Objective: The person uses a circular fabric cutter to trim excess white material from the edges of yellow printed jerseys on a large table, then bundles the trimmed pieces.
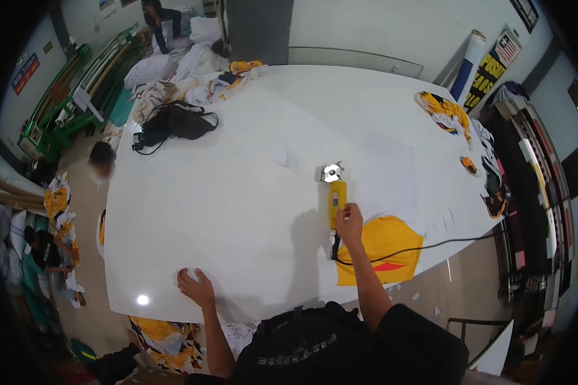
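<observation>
A yellow handheld electric cloth cutter (336, 196), with a round shiny metal head, lies on the white table. My right hand (349, 223) has its fingers closed at the lower part of the cutter's body. From the cutter a black cord (430, 246) runs under my right forearm and off the table's right side. Yellow fabric with a red shape (398, 240) is spread beneath that forearm, joined by pale white fabric (385, 183) lying flat beyond it. Close to the near edge, my left hand (196, 288) rests on the tabletop, fingers apart, holding nothing.
A black bag (180, 120) with straps and heaped cloth (221, 86) occupy the table's far left. Yellow-and-white fabric (446, 110) and a small orange object (469, 165) lie at right. Other people (42, 247) are on the left side; rolls (472, 61) lean against the wall.
</observation>
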A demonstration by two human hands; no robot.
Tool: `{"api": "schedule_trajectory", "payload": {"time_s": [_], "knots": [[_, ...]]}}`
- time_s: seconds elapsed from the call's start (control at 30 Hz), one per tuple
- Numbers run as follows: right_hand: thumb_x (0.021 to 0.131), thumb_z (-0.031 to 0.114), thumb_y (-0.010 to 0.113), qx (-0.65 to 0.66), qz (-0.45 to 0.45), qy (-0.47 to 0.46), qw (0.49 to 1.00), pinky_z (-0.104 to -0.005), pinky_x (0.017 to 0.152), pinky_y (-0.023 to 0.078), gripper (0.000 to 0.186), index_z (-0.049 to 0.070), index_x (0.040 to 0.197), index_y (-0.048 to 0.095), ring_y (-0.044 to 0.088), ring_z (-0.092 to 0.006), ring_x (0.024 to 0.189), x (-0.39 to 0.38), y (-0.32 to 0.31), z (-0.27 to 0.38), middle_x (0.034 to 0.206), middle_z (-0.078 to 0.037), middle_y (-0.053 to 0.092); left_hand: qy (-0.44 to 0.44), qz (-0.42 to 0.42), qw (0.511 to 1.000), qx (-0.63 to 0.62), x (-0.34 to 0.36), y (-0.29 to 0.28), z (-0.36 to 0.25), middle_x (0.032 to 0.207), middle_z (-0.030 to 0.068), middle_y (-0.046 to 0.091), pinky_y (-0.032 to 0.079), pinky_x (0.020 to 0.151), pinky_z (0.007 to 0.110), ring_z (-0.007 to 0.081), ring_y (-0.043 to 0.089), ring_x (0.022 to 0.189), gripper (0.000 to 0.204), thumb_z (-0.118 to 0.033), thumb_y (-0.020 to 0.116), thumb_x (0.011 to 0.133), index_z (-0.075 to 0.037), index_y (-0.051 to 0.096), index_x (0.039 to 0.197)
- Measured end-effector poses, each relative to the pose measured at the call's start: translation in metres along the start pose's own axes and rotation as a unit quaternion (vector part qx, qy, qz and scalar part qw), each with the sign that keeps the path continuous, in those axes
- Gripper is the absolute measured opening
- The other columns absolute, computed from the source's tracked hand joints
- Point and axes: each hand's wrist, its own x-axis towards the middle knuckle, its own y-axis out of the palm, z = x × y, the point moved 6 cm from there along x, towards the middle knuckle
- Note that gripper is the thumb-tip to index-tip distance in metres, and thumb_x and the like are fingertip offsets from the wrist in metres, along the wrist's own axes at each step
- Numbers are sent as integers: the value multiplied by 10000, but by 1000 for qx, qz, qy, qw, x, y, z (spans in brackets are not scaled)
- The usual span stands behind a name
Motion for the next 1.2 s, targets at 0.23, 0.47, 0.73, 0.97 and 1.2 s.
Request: {"api": "schedule_trajectory", "payload": {"time_s": [0.23, 0.47, 0.73, 0.97, 1.2], "knots": [[895, 450, 797, -13, 123, 169, 978, -421, 721, 603, 679, -136, 1169, 590, 752, -368, 895, 44, 32, -57, 1035, -267, 727, -25, 8, 1000, 1, -6, 10, -8, 1451, 203, 515, 346, 1134, 556, 415, 455, 1332, 454, -270, 635, 1003, 4, 546, 1354], [945, 404, 754, 385, 219, 337, 831, -380, 584, 588, 556, -106, 1126, 624, 727, -252, 711, 41, -6, -69, 881, -163, 708, 37, 39, 992, -113, -61, 53, -110, 1390, 182, 561, 435, 1079, 511, 391, 513, 1298, 408, -136, 666, 968, -9, 561, 1341], [992, 278, 680, 541, 122, 294, 779, -404, 676, 644, 479, -4, 1327, 486, 736, -293, 902, 33, -228, -88, 1115, -167, 664, 258, 230, 861, -373, -149, 153, -428, 1346, 179, 600, 510, 1010, 441, 336, 613, 1186, 439, -36, 663, 974, -15, 538, 1395], [960, 238, 668, 372, -6, 305, 877, -393, 627, 632, 473, 15, 1333, 482, 728, -283, 831, 7, -377, -184, 1115, -202, 688, 541, 271, 787, -119, -229, 286, -658, 1653, 111, 393, 226, 1250, 593, 312, 324, 1550, 581, -400, 520, 1056, -117, 465, 1561], [935, 187, 666, 327, -56, 395, 856, -405, 613, 634, 463, 9, 1298, 440, 728, -295, 815, -36, -411, -224, 1122, -217, 663, 386, 203, 880, 185, 2, 378, -630, 1713, 97, 315, 122, 1227, 715, 306, 185, 1610, 660, -520, 370, 1091, -151, 375, 1638]]}}
